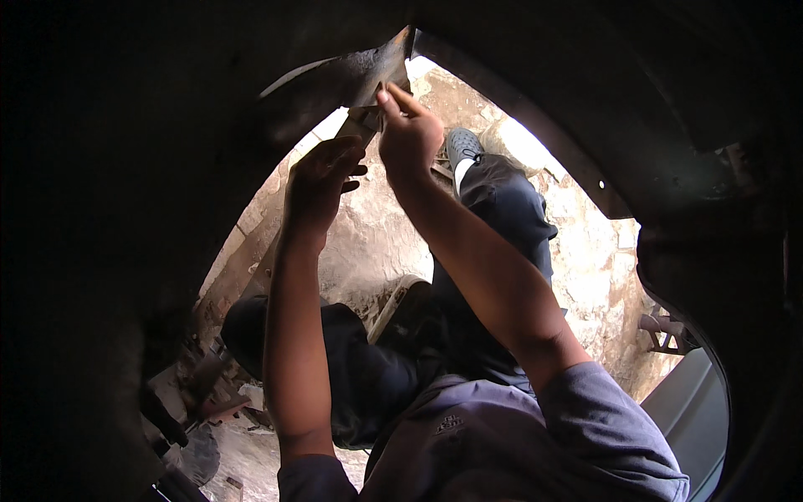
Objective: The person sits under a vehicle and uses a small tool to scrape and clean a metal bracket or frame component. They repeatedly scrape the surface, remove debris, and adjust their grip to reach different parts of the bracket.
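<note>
My right hand is raised to the lower edge of a bent, worn metal panel. Its thumb and forefinger close at that edge on something I cannot make out. Just left of it a flat greyish strip hangs below the panel, partly behind my hands. My left hand, in shadow, is beside the strip's lower end with its fingers bent and a little apart. Nothing shows in that hand. Whether its fingertips touch the strip is hidden.
A dark curved metal shell surrounds the opening on all sides. Through it show pale, rough ground, my bent legs and a grey shoe. Metal scraps lie at lower left. A rusty bracket and a grey panel are at right.
</note>
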`<state>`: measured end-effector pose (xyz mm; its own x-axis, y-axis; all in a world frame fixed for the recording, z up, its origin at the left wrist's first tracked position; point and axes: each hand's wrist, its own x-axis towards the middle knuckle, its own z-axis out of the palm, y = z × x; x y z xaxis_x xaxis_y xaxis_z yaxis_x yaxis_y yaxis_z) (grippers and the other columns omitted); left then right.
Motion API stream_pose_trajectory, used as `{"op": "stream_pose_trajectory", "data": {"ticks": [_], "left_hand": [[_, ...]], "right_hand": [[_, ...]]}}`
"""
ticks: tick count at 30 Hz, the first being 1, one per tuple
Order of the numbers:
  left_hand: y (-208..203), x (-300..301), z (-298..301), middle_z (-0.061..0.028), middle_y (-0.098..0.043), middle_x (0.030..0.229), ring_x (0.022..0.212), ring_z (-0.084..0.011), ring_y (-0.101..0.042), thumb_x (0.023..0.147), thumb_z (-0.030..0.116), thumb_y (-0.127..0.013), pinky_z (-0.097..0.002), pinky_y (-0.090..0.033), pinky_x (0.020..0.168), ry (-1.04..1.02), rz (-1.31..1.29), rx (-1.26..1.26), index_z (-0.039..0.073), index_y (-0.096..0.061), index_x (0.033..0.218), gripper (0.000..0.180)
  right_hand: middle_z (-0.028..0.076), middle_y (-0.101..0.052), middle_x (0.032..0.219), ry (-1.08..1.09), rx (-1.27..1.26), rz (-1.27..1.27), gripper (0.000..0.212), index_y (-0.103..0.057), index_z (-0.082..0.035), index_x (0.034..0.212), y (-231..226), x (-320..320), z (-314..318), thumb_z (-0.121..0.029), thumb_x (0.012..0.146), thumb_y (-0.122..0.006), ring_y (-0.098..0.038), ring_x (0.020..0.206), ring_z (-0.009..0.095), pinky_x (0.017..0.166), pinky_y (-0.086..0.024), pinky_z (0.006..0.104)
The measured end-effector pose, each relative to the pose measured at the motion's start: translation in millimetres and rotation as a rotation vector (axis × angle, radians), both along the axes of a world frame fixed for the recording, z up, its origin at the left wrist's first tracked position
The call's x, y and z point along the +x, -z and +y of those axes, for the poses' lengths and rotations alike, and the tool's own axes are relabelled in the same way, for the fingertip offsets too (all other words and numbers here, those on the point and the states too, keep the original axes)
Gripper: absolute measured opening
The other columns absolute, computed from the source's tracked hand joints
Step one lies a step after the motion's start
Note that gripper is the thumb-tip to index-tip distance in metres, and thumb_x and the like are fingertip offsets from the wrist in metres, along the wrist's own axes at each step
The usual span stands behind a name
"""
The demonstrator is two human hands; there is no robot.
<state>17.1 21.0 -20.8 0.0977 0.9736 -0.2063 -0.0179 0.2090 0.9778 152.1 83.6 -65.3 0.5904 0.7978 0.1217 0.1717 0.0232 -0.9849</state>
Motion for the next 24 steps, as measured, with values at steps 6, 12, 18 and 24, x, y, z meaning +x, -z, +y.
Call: {"op": "stream_pose_trajectory", "data": {"ticks": [6,12,18,24], "left_hand": [[6,-1,5,-0.0097,-0.075,0.116,0.103,-0.0203,-0.073,0.097,0.029,-0.073,-0.0356,-0.057,0.094,-0.039,0.006,-0.04,0.006,-0.071,0.129,0.039],[10,-2,4,-0.009,-0.076,0.115,0.102,-0.0194,-0.074,0.098,0.03,-0.071,-0.0352,-0.056,0.093,-0.016,0.009,-0.035,0.006,-0.071,0.128,0.038],[7,1,3,-0.0079,-0.076,0.112,0.102,-0.0194,-0.074,0.096,0.03,-0.073,-0.0345,-0.056,0.093,-0.018,0.008,-0.039,0.007,-0.071,0.127,0.038],[6,-5,-1,-0.0079,-0.075,0.115,0.099,-0.0169,-0.073,0.098,0.031,-0.074,-0.0305,-0.056,0.087,-0.021,0.034,-0.029,0.003,-0.068,0.129,0.042]], "right_hand": [[0.015,-0.079,0.103,0.036,0.017,0.09,0.025,-0.083,-0.014,0.112,-5,2,10,-0.025,0.089,-0.081,-0.075,0.087,0.025,0.084,-0.055,0.0349],[0.011,-0.079,0.103,0.011,0.041,0.107,0.023,-0.083,-0.016,0.111,-5,-8,-3,-0.024,0.089,-0.081,-0.074,0.082,0.022,0.081,-0.055,0.0331],[0.013,-0.08,0.1,0.125,0.065,0.075,0.023,-0.083,-0.013,0.112,-11,-8,10,-0.022,0.091,-0.079,-0.075,0.084,0.022,0.081,-0.055,0.0322],[0.016,-0.08,0.098,0.068,0.119,0.121,0.025,-0.082,-0.013,0.114,-6,-13,6,-0.025,0.092,-0.077,-0.076,0.089,0.023,0.084,-0.055,0.0333]]}}
